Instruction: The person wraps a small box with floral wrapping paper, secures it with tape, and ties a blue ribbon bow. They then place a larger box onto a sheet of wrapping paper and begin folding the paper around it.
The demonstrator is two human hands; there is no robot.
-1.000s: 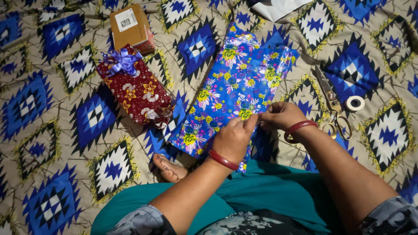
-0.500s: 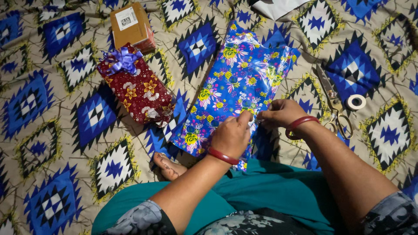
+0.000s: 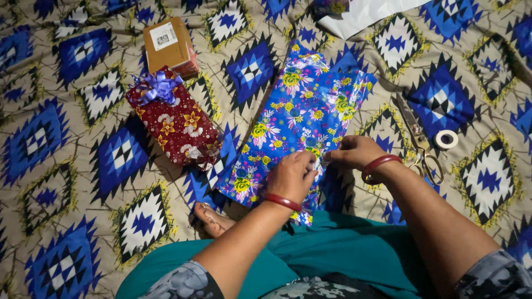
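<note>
A long package wrapped in glossy blue floral paper (image 3: 299, 113) lies on the patterned cloth in front of me. My left hand (image 3: 290, 176) rests on its near end, fingers curled and pressing the paper. My right hand (image 3: 354, 152) pinches the paper's edge just beside the left hand's fingertips. Both wrists wear red bangles. The near corner of the package is hidden under my hands.
A red floral wrapped gift with a purple bow (image 3: 172, 117) lies to the left, a brown cardboard box (image 3: 169, 45) behind it. Scissors (image 3: 417, 138) and a tape roll (image 3: 445, 139) sit to the right. White paper (image 3: 360, 11) lies at the far edge. My bare foot (image 3: 213, 218) shows below.
Both hands slid slightly nearer along the blue package's edge, staying pinched together. The view shifted a little; the other things kept their places.
</note>
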